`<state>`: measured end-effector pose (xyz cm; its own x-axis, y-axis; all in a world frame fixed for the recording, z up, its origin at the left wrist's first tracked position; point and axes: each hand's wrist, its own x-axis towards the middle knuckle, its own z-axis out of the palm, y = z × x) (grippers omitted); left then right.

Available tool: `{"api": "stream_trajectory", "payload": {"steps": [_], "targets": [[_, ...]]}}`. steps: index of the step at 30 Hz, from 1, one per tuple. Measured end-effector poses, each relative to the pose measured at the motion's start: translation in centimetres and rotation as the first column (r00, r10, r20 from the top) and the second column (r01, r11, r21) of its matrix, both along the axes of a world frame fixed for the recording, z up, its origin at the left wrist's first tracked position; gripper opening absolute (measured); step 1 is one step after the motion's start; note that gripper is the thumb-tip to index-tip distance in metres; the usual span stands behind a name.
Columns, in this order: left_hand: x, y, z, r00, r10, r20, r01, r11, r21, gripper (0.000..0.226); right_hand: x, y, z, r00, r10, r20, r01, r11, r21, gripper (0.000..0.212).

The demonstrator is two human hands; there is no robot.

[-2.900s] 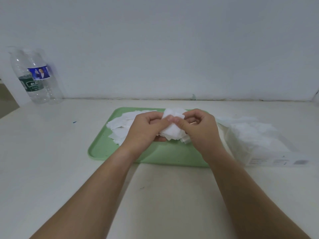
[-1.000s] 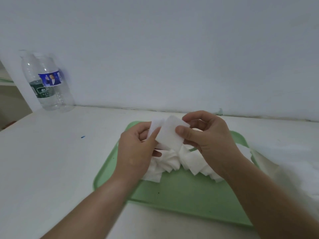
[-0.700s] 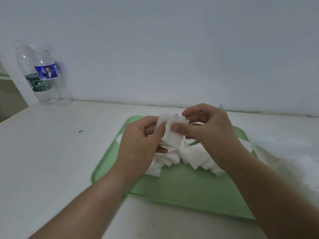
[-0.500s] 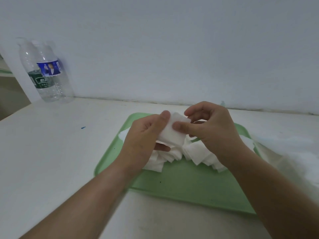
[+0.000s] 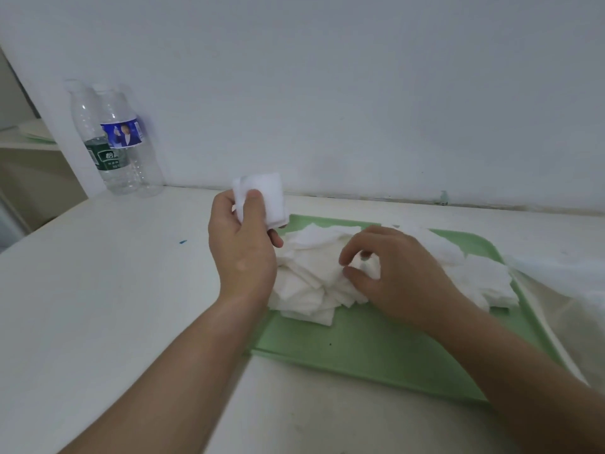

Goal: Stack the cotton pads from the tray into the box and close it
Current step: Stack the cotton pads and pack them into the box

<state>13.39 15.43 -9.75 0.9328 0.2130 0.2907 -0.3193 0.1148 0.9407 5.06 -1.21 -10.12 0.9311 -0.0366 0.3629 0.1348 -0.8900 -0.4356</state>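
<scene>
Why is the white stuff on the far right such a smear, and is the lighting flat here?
Head view: the light is soft and even, shadows under the forearms faint; the white heap at the right edge is blurred beyond telling; the loose pads on the tray wash into one pale mass; the bottles lean from the wide lens; the stack in the left hand looks sharp.

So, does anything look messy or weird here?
Yes: the cotton pads lie in a crooked, jumbled heap on the green tray, with corners pointing every way. Only the small stack in the left hand looks tidy.
</scene>
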Motion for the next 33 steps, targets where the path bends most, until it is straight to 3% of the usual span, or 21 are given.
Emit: {"api": "stream_trajectory", "payload": {"steps": [4,13,18,21,25,28,33], "targets": [[-0.1,-0.1,-0.2,1.0,0.005,0.003,-0.005,1.0,0.009,0.019,-0.1,0.9,-0.8,0.996,0.085,-0.03,-0.087,0.991,-0.104,0.012],[-0.5,-0.2,-0.2,0.998,0.014,0.069,-0.022,0.993,0.113,0.016,-0.2,1.5,-1.4,0.993,0.0,0.121,0.0,1.0,0.001,0.014],[-0.2,0.0,-0.3,0.997,0.047,0.068,-0.054,0.992,0.11,0.016,-0.5,0.8,0.0,0.997,0.078,-0.01,-0.078,0.997,0.028,0.022],[0.0,0.1,-0.4,0.997,0.055,0.059,-0.06,0.993,0.1,0.017,-0.8,0.2,1.2,0.987,0.093,-0.132,-0.099,0.994,-0.043,0.014],[-0.2,0.3,-0.4,0.997,0.051,0.058,-0.056,0.994,0.09,0.016,0.1,1.1,1.9,0.998,0.041,-0.045,-0.043,0.997,-0.058,0.015],[-0.2,0.3,-0.5,0.997,0.047,0.068,-0.053,0.994,0.094,0.016,2.5,2.4,1.8,0.996,0.001,-0.09,-0.015,0.988,-0.152,0.027],[-0.2,0.4,-0.7,0.996,0.052,0.067,-0.06,0.991,0.122,0.015,5.5,3.0,1.3,0.986,-0.063,-0.153,0.044,0.991,-0.123,0.03]]}}
